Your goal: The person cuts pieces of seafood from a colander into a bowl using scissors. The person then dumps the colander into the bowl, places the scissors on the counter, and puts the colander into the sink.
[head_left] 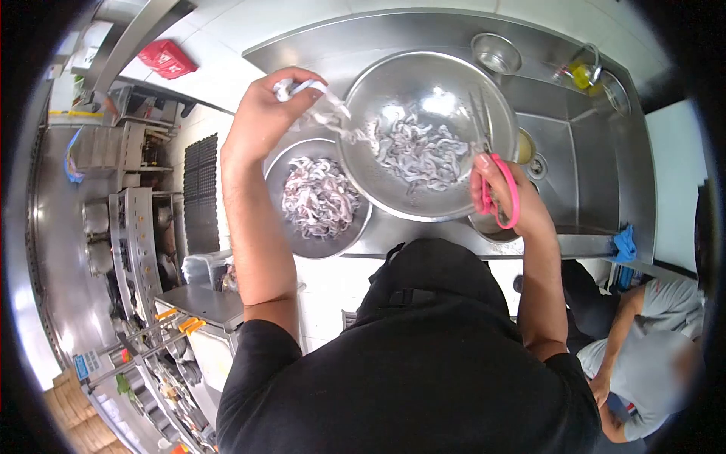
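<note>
My left hand (272, 113) is closed on a limp white clump of squid tentacles (333, 119), raised over the left rim of a large steel bowl (484, 98). The strands dangle toward the bowl. In my right hand (522, 200) is a pair of scissors (510, 181) with pink handles, blades pointing up and a little apart over the bowl's right side. Cut greyish squid pieces (420, 155) lie inside the large bowl. Lower left, partly behind its rim, a second steel bowl (281, 227) holds a heap of pinkish-white squid tentacles (319, 198).
A steel sink (556, 174) with a drain lies to the right. A small metal bowl (497, 54) stands at the back, near a yellow bottle (581, 76). A blue cloth (625, 244) hangs at the counter's right edge. Another person (643, 363) is at lower right.
</note>
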Motion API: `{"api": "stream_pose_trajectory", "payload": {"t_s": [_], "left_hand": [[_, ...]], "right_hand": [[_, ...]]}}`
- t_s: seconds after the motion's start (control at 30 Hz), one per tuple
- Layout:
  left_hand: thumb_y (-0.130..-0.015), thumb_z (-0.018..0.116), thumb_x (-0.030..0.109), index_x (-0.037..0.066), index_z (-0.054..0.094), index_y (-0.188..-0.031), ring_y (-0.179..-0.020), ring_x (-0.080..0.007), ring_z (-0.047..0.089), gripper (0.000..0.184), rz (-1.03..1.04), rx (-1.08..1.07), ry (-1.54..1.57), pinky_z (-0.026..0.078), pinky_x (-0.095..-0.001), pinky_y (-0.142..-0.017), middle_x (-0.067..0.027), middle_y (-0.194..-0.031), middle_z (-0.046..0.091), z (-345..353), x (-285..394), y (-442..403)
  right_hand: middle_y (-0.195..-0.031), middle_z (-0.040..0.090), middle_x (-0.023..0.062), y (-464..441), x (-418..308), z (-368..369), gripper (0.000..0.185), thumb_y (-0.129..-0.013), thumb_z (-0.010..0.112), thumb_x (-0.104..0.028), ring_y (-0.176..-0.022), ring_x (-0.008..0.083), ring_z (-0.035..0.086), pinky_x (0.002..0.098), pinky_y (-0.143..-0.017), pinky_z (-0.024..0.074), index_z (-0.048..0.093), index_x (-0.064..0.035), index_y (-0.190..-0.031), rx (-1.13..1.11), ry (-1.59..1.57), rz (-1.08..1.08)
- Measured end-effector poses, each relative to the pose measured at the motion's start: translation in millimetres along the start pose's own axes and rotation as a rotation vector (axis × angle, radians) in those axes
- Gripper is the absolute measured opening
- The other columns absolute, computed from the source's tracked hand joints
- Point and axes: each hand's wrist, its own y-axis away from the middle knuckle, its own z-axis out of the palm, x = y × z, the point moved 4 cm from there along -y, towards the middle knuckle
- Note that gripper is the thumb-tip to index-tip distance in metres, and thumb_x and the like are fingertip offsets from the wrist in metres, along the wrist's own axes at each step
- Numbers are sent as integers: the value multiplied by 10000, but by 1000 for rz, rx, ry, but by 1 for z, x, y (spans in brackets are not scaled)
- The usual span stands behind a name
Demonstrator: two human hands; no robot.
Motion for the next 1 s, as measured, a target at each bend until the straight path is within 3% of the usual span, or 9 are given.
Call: {"api": "stream_pose_trajectory", "payload": {"t_s": [0.1, 0.2, 0.27, 0.4, 0.43, 0.53, 0.67, 0.83, 1.0], "left_hand": [[-935, 747, 119, 96, 781, -1087, -677, -30, 512, 157, 115, 120, -138, 395, -215, -571, 63, -849, 657, -23, -32, 18], [-910, 797, 162, 98, 753, -1166, -695, -50, 552, 268, -207, 124, -169, 429, -218, -589, 27, -929, 703, -35, -66, 48], [-879, 827, 154, 71, 721, -1227, -878, -129, 645, 373, -340, 20, 3, 536, -302, -831, -46, -1016, 735, -31, -102, 63], [-879, 840, 281, 87, 663, -1399, -1016, -220, 722, 583, -444, -103, -330, 579, -367, -849, -144, -1239, 750, -12, -162, 86], [-867, 840, 337, 79, 689, -1370, -1083, -291, 736, 585, -377, -132, -431, 568, -401, -926, -176, -1293, 734, -8, -180, 87], [-867, 837, 329, 67, 729, -1304, -1064, -306, 746, 521, -469, -37, -503, 572, -416, -930, -170, -1253, 748, 0, -196, 89], [-919, 782, 241, 49, 751, -1220, -975, -287, 752, 358, -147, 228, -269, 583, -389, -891, -171, -1144, 768, 40, -151, 61], [-907, 681, 183, 112, 765, -1083, -990, -358, 721, 207, 53, -15, -343, 566, -455, -881, -140, -1108, 750, 132, -96, 5], [-886, 720, 177, 115, 737, -1075, -1072, -338, 711, 199, 99, -304, -551, 557, -465, -911, -145, -1127, 746, 220, -123, -56]], "right_hand": [[-655, 588, 37, 1, -6, 7, 602, -1057, 510, -596, -595, 128, 570, 277, -562, 426, 616, -59, -807, -22, 101, -37], [-663, 589, 37, 2, -6, 5, 601, -1077, 467, -587, -595, 118, 555, 270, -555, 410, 606, -66, -813, -25, 148, -35], [-656, 591, 39, -1, -3, 8, 606, -1062, 501, -597, -593, 124, 563, 274, -565, 426, 615, -61, -803, -26, 120, -20], [-641, 592, 42, -7, 0, 10, 618, -1034, 568, -613, -589, 140, 584, 286, -582, 456, 633, -51, -785, -42, 82, -15], [-641, 592, 41, -8, 0, 11, 616, -1035, 568, -611, -588, 139, 584, 285, -581, 457, 633, -51, -785, -54, 86, -24], [-636, 588, 41, -7, -10, 15, 608, -1037, 572, -600, -588, 141, 584, 288, -578, 460, 635, -50, -786, -76, 142, -2], [-647, 589, 42, -11, -12, 17, 610, -1028, 586, -606, -593, 144, 591, 291, -578, 465, 639, -47, -790, -68, 153, 2], [-668, 592, 43, -10, -14, 13, 618, -1006, 613, -627, -596, 150, 597, 292, -582, 470, 640, -45, -798, -45, 123, 26], [-675, 592, 38, -3, -6, 0, 611, -1007, 616, -621, -599, 150, 599, 294, -588, 474, 639, -47, -799, -1, 104, 21]]}}
